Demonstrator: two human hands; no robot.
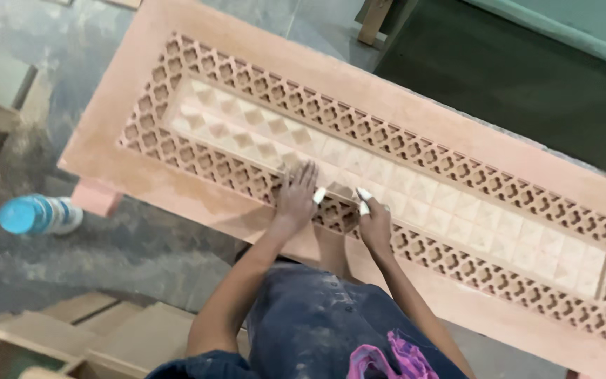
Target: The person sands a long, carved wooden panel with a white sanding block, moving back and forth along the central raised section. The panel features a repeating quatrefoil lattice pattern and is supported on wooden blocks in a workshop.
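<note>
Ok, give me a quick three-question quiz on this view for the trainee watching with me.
1. True or false: both hands rest on the carved wooden panel.
2. Which part of the panel do the hands touch? A) the plain outer border B) the pierced lattice band on the near side C) the far corner
3. What lies on the floor to the left of the panel?

Key:
1. True: the left hand lies flat with fingers spread, and the right hand sits beside it with white-wrapped fingertips.
2. B.
3. A plastic bottle with a blue cap, on its side.
</note>
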